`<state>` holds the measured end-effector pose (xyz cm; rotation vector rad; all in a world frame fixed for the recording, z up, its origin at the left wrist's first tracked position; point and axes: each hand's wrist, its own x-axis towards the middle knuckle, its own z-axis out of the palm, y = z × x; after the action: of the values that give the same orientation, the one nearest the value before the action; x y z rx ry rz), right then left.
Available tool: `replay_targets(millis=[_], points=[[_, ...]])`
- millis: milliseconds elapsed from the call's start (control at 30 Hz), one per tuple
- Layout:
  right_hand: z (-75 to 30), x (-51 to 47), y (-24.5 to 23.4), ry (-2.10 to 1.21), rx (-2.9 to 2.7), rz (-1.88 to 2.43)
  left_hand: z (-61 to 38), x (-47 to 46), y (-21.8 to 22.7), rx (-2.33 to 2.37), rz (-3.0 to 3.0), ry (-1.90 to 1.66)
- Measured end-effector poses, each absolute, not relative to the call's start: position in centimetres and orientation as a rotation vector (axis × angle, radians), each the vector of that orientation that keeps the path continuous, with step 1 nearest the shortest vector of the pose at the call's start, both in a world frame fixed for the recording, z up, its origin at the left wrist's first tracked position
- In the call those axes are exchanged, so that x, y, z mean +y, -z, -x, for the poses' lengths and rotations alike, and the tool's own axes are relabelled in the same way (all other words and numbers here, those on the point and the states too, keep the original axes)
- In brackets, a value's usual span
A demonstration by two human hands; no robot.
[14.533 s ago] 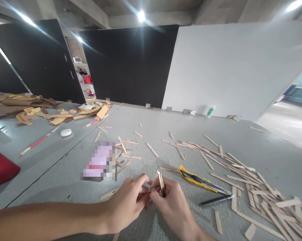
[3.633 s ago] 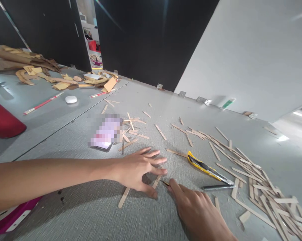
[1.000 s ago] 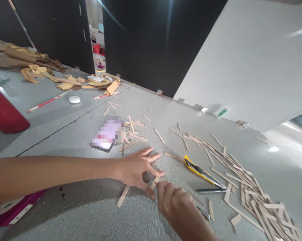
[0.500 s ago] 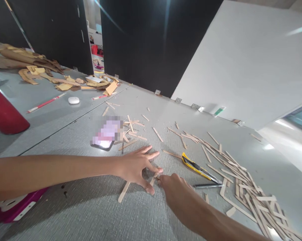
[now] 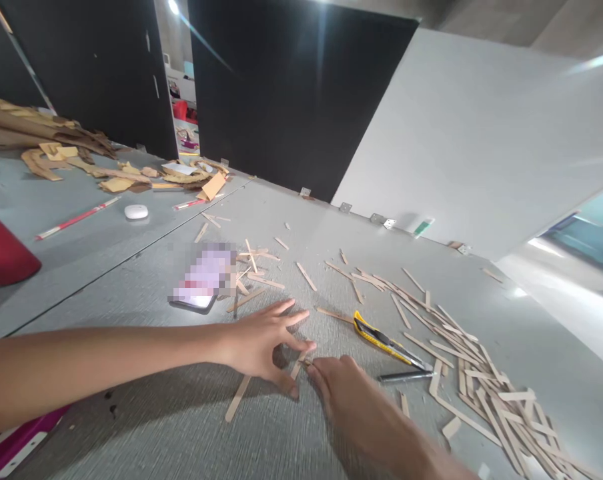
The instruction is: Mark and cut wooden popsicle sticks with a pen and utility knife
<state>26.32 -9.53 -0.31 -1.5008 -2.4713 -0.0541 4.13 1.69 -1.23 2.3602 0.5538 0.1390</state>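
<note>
My left hand [image 5: 259, 339] is low over the grey table, its outer fingers spread. Its thumb and index fingertip press at the two ends of a short wooden craft stick [image 5: 297, 366]. My right hand [image 5: 339, 387] is closed in a pinch against the stick's right side. A tiny thing shows at its fingertips, too small to name. Another craft stick [image 5: 238, 399] lies partly under my left hand. To the right of my hands, a yellow utility knife [image 5: 389, 339] rests beside a dark, thin rod [image 5: 405, 377].
A large heap of craft sticks [image 5: 506, 407] spreads along the right. A phone [image 5: 201, 280] lies beyond my left forearm, near scattered sticks. Further left are a white earbud case [image 5: 136, 212], a red cylinder [image 5: 4, 250] and torn cardboard [image 5: 46, 133]. Dark panels [image 5: 291, 93] stand behind.
The view has shifted slightly, so the table and things on it appear lower and further left. Both hands keep nearly the same pose around the short stick.
</note>
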Motion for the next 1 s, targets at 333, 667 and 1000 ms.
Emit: replay_targets(millis=[333,667,1000], points=[[-26.8,-8.5,3.2,0.276,-2.344,1.438,-3.6,3.2,1.2,0.661,-2.504,-0.496],[-26.6,-8.8,3.0,0.272,-2.355,1.468,-3.7,3.1,1.5,0.773,-2.387,-0.583],[-26.5,-8.7,3.1,0.276,-2.338,1.49,-3.4,3.6,1.3,0.835,-2.252,-0.561]])
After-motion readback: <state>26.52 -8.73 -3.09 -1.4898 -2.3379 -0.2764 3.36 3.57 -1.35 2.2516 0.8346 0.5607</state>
